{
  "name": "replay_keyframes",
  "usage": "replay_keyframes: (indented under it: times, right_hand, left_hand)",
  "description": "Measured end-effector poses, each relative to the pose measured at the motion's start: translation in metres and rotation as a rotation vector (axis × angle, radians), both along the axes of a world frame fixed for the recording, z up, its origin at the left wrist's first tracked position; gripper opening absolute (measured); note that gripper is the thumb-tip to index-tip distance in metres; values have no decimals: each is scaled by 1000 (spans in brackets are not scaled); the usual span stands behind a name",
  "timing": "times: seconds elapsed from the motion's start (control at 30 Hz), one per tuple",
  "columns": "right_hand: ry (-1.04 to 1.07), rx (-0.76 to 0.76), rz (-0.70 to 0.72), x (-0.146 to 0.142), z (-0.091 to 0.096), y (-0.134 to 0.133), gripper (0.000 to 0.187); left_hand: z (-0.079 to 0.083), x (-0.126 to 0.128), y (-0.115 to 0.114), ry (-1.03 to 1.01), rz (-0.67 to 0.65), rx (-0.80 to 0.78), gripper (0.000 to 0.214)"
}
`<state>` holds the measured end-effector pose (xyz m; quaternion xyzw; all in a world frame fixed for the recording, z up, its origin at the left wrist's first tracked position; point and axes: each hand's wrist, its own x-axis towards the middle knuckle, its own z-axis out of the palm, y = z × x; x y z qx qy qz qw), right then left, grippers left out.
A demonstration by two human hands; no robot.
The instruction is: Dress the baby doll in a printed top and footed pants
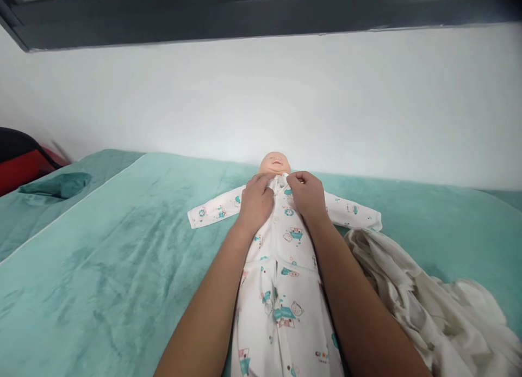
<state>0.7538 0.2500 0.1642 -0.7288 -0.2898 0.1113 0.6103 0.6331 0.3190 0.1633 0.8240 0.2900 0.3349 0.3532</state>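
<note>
A baby doll (pixel 275 162) lies on its back on a teal blanket (pixel 122 246), head towards the wall. It wears a white sleepsuit (pixel 285 279) printed with teal cartoon animals, sleeves spread out to both sides. My left hand (pixel 256 200) rests on the doll's chest with its fingers pinched on the left edge of the suit's front opening near the collar. My right hand (pixel 308 195) pinches the right edge of the same opening, just under the doll's chin. Both forearms lie along the doll's body.
A crumpled cream cloth (pixel 428 306) lies to the right of the doll. A folded teal cloth (pixel 57 184) sits at the far left, with a red and black object (pixel 20 162) behind it. A white wall (pixel 261 99) rises just beyond the doll's head.
</note>
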Motion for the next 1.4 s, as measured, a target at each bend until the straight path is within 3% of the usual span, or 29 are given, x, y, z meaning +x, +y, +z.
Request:
replay_keyframes:
  times: [0.1,0.23,0.43,0.6,0.7,0.87,1.03,1.27,1.4]
  right_hand:
    - [50,36,-25,-2,0,1,13]
    - [83,49,-22,-5,2,1,13]
    - [102,142,-59,-10,7,-2,12]
    - [-20,270,19,-13,7,-3,5]
    - [47,242,83,-14,6,-2,4]
    - [-19,166,92,-14,7,-3,6]
    - [-206,18,195,-17,13,-5,30]
    - [-264,29,219,-16,10,-7,45]
    - [-251,28,284,-14,8,-7,44]
  left_hand:
    - [1,-1,3,-78,-19,-75,48]
    - [9,-6,7,-141,-81,-210,26]
    - [29,-27,11,28,-306,-310,16]
    - [31,-39,17,65,-434,-359,12]
    - [28,-40,19,47,-433,-376,11]
    - [25,-36,16,28,-410,-358,8]
    - [21,-32,16,2,-405,-348,10]
    - [20,-32,16,-17,-412,-296,9]
    - [19,-31,16,-31,-417,-258,9]
